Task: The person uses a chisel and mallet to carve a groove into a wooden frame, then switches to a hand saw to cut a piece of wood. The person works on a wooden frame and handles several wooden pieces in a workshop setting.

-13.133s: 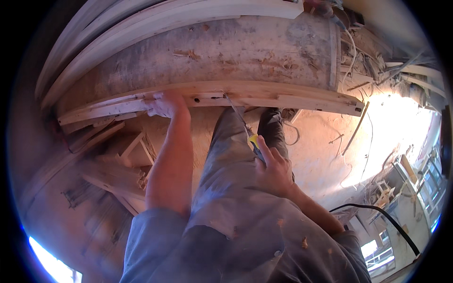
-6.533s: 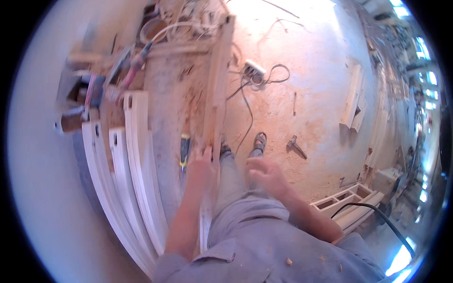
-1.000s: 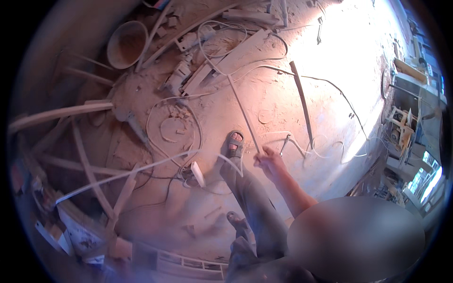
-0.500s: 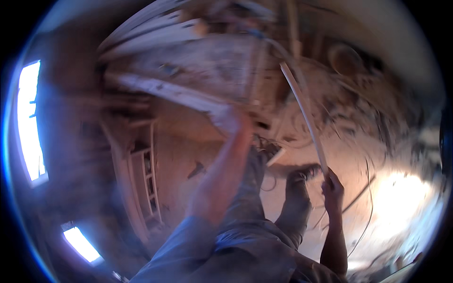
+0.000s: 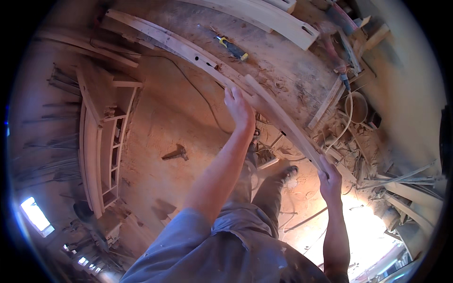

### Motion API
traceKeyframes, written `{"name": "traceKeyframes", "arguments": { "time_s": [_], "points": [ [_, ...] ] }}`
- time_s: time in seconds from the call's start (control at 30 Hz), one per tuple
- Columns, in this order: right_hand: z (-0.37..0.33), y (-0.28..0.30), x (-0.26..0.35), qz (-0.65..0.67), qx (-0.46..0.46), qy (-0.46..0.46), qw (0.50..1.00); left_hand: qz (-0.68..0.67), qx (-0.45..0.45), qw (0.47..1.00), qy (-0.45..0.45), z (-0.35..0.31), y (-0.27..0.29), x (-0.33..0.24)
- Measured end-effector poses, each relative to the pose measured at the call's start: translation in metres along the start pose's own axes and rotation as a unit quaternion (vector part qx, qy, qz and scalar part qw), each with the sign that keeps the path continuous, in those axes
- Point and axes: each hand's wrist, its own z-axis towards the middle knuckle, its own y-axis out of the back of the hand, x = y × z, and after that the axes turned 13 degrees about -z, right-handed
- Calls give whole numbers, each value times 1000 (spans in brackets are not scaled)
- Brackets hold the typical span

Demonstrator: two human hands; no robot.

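In my right hand [image 5: 330, 177] is the near end of a long pale wooden strip [image 5: 288, 123], with the fingers wrapped round it. The strip slants away to the upper left and lies over or just above the edge of a long wooden board [image 5: 184, 45]. Dark holes or slots show along that board. Reaching forward, my left hand [image 5: 241, 111] lays its outstretched fingers at the board's near edge, beside the strip's far end. Whether the strip touches the board cannot be made out.
A black-and-yellow hand tool [image 5: 232, 49] lies on the dusty bench top [image 5: 273, 66], before a thick slotted timber [image 5: 264, 19]. Left stands a wooden frame [image 5: 101, 155] with compartments. On the floor are a hammer-like tool [image 5: 175, 153] and a dark cord [image 5: 198, 92]. Scrap wood [image 5: 401, 188] lies right.
The wooden strip has swung down leftward from a steeper slant to lie along the board's edge. My right hand stays on its near end; my left stays by the board. The view has turned.
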Motion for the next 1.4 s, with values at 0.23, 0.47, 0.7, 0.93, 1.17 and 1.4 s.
{"name": "traceKeyframes", "arguments": {
  "time_s": [0.23,0.47,0.7,0.93,1.17,1.4],
  "points": [
    [73,-15,51,-38,66,6,997,39,-43,998,-5,1,-32,-34],
    [97,-21,53,-64,88,38,993,108,-54,993,0,8,-31,-31],
    [94,-24,56,-83,76,80,990,173,7,984,-32,13,-20,-38],
    [95,-24,53,-91,68,65,991,62,39,997,-5,15,-21,-48],
    [100,-23,57,-78,47,81,993,-5,-38,975,217,51,-9,-96],
    [101,-24,60,-71,14,86,994,38,-30,973,226,55,-13,-94]
  ]
}}
